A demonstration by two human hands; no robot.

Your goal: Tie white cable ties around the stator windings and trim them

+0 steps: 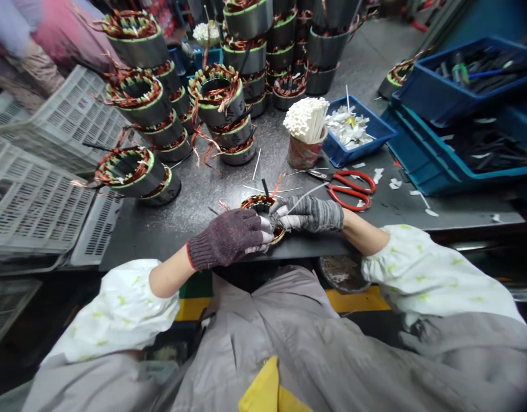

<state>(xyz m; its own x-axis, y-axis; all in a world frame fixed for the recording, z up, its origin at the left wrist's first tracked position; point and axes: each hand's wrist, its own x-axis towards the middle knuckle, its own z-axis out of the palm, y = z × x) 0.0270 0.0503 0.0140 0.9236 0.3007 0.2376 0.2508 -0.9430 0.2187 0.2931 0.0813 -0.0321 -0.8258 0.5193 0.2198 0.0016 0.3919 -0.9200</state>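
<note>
A small motor stator (255, 201) with copper windings sits near the table's front edge, partly covered by my hands. My left hand (231, 236), in a dark maroon knitted glove with pale fingertips, has its fingers curled over the stator's left and near side. From the other side, my right hand (311, 214), in a grey glove, reaches the stator's rim with its fingers pressed together. A thin white strand (308, 195) sticks up from between those fingers. The fingertips of both hands meet over the windings, and their exact grip is partly hidden. A black sleeve (265, 186) stands up at the stator's far side.
Red-handled scissors (351, 189) lie right of the stator. Behind stand a cup (304, 151) of white sticks and a blue tray (360, 150) of white scraps. Stacked stators (134, 171) fill the left and back. Blue bins (443, 166) stand right, white crates (35, 212) left.
</note>
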